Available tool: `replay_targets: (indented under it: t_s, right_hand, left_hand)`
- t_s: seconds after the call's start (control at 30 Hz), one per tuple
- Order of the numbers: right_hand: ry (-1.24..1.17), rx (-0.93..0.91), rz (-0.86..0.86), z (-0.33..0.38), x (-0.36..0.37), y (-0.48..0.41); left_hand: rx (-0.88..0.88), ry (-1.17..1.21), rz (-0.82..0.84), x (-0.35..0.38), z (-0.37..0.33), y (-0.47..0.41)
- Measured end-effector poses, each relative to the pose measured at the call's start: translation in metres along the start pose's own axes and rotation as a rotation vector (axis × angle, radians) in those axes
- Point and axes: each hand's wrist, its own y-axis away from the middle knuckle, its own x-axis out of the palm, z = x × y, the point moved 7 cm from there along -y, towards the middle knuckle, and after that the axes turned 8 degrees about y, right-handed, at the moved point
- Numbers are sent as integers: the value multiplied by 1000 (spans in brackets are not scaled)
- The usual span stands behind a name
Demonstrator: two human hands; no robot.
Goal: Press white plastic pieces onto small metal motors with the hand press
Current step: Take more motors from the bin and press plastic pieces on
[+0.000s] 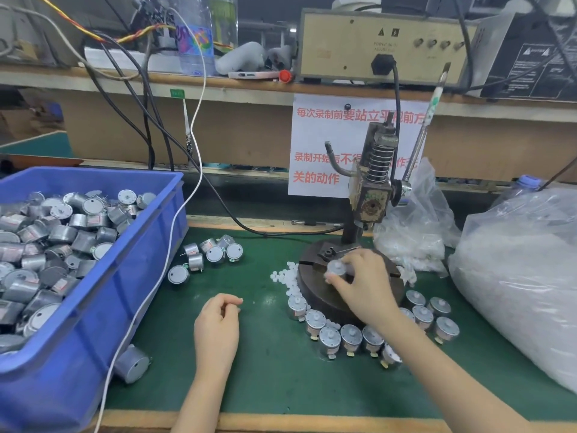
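Note:
My right hand (363, 282) grips a small metal motor (336, 267) on the round dark base (315, 292) of the hand press (373, 189). The press lever (424, 129) points up and to the right. My left hand (218, 320) hovers over the green mat and pinches a tiny white plastic piece (240, 300) at its fingertips. A heap of white plastic pieces (288, 276) lies left of the base. Several motors (349, 335) with white pieces on top stand in a curved row in front of the base.
A blue bin (150, 245) full of bare motors fills the left side. Several loose motors (212, 253) lie beside it. Clear bags of white pieces (515, 270) sit at the right. A white cable (175, 239) runs across the bin's edge. A shelf with equipment spans the back.

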Motion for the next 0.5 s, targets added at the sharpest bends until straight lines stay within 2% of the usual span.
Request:
replay_targets:
  t_s: [0.17,0.27,0.37,0.43,0.5]
  right_hand:
    - [-193,-323,119,66,12,39]
    - [-88,-424,218,79,24,56]
    - [190,-511,186,84,23,67]
    - [228,-514,135,81,22,68]
    - [160,-508,185,79,27,64]
  left_hand:
    - [6,4,-1,0,-1,0]
    - [-2,11,1,0,0,-1]
    - [10,10,5,1,0,-1]
    - [19,6,6,1,0,-2]
    - [24,-3,7,2,1,-3]
